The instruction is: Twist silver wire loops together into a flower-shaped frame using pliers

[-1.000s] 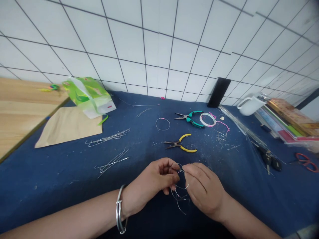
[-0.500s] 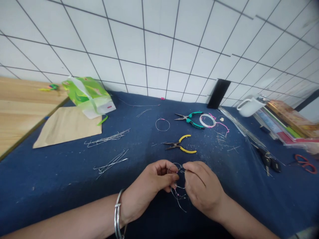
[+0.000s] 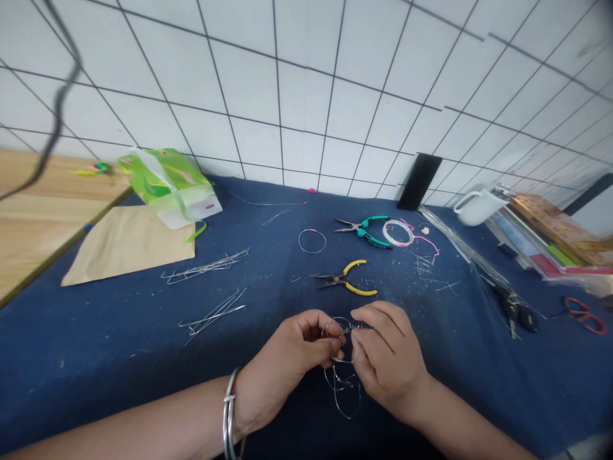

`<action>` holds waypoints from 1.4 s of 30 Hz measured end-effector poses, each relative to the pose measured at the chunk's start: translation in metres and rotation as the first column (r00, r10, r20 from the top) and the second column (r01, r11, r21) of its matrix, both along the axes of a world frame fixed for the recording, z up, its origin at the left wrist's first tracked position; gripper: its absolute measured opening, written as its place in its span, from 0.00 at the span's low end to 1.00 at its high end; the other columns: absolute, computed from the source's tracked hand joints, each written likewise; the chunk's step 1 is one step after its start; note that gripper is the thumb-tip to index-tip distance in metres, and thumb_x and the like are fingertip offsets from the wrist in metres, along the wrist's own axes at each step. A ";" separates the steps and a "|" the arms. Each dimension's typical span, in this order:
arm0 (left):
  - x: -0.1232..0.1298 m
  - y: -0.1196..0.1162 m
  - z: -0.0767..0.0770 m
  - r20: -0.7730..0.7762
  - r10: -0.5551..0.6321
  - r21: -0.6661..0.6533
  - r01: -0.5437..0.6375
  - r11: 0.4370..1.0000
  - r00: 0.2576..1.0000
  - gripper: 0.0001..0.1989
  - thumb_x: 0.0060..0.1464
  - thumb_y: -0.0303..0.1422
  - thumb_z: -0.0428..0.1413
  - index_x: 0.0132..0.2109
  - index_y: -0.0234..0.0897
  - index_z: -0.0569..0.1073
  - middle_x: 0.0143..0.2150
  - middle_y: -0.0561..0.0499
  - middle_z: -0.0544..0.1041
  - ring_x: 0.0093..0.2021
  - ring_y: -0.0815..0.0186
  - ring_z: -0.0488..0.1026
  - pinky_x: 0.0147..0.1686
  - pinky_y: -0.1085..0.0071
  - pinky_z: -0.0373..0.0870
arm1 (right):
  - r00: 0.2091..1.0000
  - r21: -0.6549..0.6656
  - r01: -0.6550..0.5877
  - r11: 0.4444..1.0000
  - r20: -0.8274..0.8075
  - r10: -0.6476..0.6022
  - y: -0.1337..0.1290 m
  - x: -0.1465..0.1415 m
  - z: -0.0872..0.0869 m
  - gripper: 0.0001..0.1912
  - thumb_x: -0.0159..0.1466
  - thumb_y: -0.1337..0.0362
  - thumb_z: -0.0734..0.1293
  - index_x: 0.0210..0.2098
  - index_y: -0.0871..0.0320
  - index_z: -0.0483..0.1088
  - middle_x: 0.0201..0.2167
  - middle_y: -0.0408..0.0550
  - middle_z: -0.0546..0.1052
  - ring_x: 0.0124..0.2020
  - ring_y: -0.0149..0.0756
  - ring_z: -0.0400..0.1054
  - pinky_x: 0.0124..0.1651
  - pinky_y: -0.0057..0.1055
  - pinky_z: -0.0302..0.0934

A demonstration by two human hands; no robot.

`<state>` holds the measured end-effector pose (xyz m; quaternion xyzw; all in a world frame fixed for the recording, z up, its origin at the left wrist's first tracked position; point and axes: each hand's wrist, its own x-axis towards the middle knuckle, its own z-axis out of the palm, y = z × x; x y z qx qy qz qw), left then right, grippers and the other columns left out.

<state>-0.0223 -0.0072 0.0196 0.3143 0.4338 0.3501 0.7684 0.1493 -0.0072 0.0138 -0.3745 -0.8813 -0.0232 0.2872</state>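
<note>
Low in the middle of the head view, my left hand (image 3: 306, 345) pinches a piece of looped silver wire (image 3: 343, 415) between thumb and fingers. Small pink beads are strung along it, and thin wire loops dangle below the fingers. My right hand (image 3: 390, 358) is closed on the same beaded wire from the other side, its fingertips close to the left ones. Exactly where the right fingertips meet the wire is partly hidden. Just beyond the hands lie yellow-handled pliers (image 3: 352, 278), jaws to the left. Behind them is a closed wire ring (image 3: 312, 241) with a pink bit on top.
Teal-handled pliers (image 3: 371, 233) lie beside a white ring dish (image 3: 384, 234) with pink thread. Bent wires (image 3: 215, 316) rest at left, near a green bag (image 3: 172, 179). On the right are a white mug (image 3: 481, 206), stacked books (image 3: 550, 236), keys (image 3: 520, 313) and red scissors (image 3: 584, 316).
My right hand's fingers have lifted and shifted slightly along the wire. The dangling wire loop has swung and hangs rounder. A dark cord now shows at the upper left.
</note>
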 end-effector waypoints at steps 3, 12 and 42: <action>0.000 0.000 0.000 0.005 -0.002 0.008 0.002 1.000 1.000 0.08 0.42 0.28 0.60 0.31 0.33 0.68 0.25 0.54 0.71 0.27 0.71 0.66 0.29 0.73 0.60 | 1.000 -0.006 0.010 1.000 -0.012 -0.010 0.000 0.000 -0.001 0.07 0.55 0.75 0.60 0.30 0.60 0.68 0.39 0.50 0.71 0.45 0.42 0.62 0.46 0.45 0.60; 0.001 -0.001 0.002 -0.010 0.008 0.027 -0.007 1.000 1.000 0.07 0.41 0.26 0.59 0.30 0.34 0.68 0.26 0.55 0.70 0.28 0.71 0.66 0.29 0.73 0.59 | 0.998 0.021 0.054 0.998 -0.018 -0.054 -0.001 -0.001 0.002 0.06 0.55 0.74 0.61 0.29 0.60 0.67 0.37 0.50 0.72 0.44 0.43 0.62 0.45 0.44 0.59; 0.003 -0.001 -0.007 -0.029 -0.023 0.133 0.027 0.991 0.999 0.09 0.43 0.23 0.56 0.34 0.35 0.67 0.31 0.54 0.70 0.31 0.71 0.65 0.31 0.74 0.61 | 0.992 -0.031 0.091 0.995 -0.089 -0.094 0.000 -0.006 0.000 0.05 0.55 0.74 0.61 0.25 0.60 0.65 0.33 0.49 0.71 0.41 0.40 0.62 0.42 0.42 0.58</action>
